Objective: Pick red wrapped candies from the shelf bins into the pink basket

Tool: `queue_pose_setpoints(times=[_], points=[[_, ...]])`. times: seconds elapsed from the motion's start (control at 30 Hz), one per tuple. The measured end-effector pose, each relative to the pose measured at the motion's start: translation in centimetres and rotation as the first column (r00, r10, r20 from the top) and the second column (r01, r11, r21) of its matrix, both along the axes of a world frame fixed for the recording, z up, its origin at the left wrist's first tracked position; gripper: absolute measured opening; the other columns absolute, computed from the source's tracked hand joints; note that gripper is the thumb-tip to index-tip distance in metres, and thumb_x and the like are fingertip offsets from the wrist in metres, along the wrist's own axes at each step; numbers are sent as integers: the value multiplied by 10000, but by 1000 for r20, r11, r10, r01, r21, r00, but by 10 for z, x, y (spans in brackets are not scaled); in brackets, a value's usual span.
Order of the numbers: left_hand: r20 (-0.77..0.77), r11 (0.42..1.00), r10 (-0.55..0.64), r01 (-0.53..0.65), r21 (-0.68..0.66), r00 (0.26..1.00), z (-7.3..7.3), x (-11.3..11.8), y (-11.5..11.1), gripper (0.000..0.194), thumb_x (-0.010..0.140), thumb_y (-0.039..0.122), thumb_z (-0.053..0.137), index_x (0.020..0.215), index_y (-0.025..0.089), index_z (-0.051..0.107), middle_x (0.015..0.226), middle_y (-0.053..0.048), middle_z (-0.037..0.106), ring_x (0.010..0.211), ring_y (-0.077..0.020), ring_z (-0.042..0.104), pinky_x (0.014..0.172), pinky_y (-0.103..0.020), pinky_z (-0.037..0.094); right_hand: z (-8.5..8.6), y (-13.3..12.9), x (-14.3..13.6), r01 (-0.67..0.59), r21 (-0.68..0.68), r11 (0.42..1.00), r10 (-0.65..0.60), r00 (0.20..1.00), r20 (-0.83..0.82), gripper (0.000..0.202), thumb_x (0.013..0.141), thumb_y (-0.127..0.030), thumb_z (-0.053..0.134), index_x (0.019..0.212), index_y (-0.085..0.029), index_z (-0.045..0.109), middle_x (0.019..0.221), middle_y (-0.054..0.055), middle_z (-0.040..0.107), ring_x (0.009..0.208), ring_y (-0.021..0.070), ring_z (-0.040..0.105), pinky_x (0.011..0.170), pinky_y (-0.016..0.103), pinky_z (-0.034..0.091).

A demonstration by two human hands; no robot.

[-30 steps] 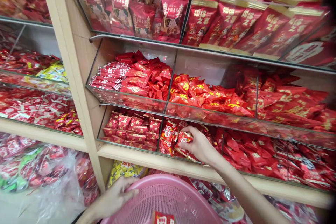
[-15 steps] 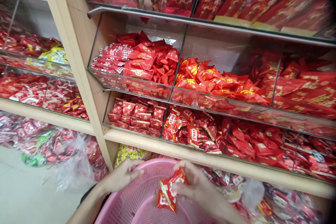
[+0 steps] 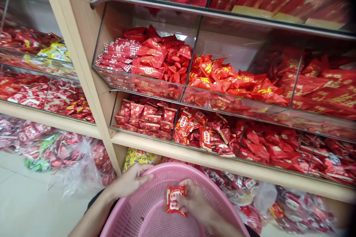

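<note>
My left hand (image 3: 133, 180) grips the upper left rim of a pink plastic basket (image 3: 191, 170), thumb on the inside. Over the basket's hollow, my right hand (image 3: 194, 202) pinches a small red candy packet (image 3: 174, 200) with white lettering by its right side. Whether more packets sit behind it I cannot tell. The perforated wall and round floor of the basket show beneath. Just beyond the rim, similar red packets (image 3: 205, 139) fill a bin on the lowest shelf.
A wooden shelf board (image 3: 167, 148) runs just past the basket. Clear-fronted bins of red packets (image 3: 150, 57) rise above it, beside a wooden upright (image 3: 75, 52). Plastic bags of sweets (image 3: 294, 207) lie under the shelf, with more bags (image 3: 72, 155) on the floor at left.
My right hand has lowered slightly into the basket with the candy, whose lettered face now turns towards me. Several overlapping packets showed before. My left hand keeps its grip on the rim.
</note>
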State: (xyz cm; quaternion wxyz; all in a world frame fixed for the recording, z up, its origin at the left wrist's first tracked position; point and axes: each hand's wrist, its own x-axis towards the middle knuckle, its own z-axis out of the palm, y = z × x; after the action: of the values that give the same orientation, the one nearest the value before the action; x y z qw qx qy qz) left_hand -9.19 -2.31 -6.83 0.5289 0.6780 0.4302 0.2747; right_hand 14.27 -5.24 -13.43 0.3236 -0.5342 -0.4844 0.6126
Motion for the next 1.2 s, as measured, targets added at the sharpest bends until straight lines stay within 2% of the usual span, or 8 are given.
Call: queue_pose_setpoints(times=[0.17,0.27,0.33,0.37,0.53,0.63,0.9,1.2], points=[[-23,999,-31,31,26,999,1,-1,0,358,811,372,489,1035,137,640,890,-38,674,851,-206,564,776,-281,425,-1,-4,6,-36,54,998,25,982,187,331,663,-333,583,929,-216,422,647,-22,578,499,142,537,435,237,364],[-33,999,-30,31,41,999,3,-1,0,355,823,369,473,1043,144,637,907,-37,674,853,-204,565,775,-276,419,20,-7,11,-177,205,963,20,800,600,334,706,-291,561,1013,-189,477,843,88,637,802,245,595,642,321,415],[-34,999,-24,25,41,999,3,-1,0,358,823,375,475,1050,150,636,911,-36,677,854,-205,566,776,-276,418,46,-5,11,-289,244,926,-7,632,775,308,746,-335,533,1001,-164,518,854,125,646,826,278,591,667,346,404],[-29,999,-23,24,36,999,2,0,0,362,823,380,476,1053,151,636,913,-37,678,855,-207,569,775,-277,420,63,-1,11,-312,261,913,-12,621,784,280,768,-373,511,950,-162,543,806,118,649,768,268,598,632,334,403],[30,1000,-21,20,17,999,1,0,0,368,828,385,489,1074,150,628,999,-53,667,922,-216,572,812,-278,419,158,43,11,-238,555,797,-120,838,532,296,842,-434,403,786,-198,574,594,-2,580,500,137,514,476,233,344],[21,999,-8,8,31,1000,1,-1,-1,361,834,378,487,1080,155,625,1005,-54,668,930,-214,576,822,-280,418,190,80,12,-145,748,648,-391,779,490,212,800,-357,475,794,-182,596,620,12,580,529,143,493,537,251,343],[-10,998,33,-32,49,999,-5,-4,0,352,827,363,507,1088,157,622,1022,-58,667,954,-214,577,860,-298,414,184,132,4,-72,752,655,-397,813,425,168,743,-313,511,688,-190,612,510,-8,519,484,145,454,530,270,316],[5,999,40,-40,26,999,-1,-4,-1,349,826,360,513,1101,174,617,1035,-45,662,967,-206,571,863,-279,405,184,118,7,112,692,713,-313,935,170,308,792,-463,439,844,-167,508,476,-91,349,351,84,289,364,223,258]])
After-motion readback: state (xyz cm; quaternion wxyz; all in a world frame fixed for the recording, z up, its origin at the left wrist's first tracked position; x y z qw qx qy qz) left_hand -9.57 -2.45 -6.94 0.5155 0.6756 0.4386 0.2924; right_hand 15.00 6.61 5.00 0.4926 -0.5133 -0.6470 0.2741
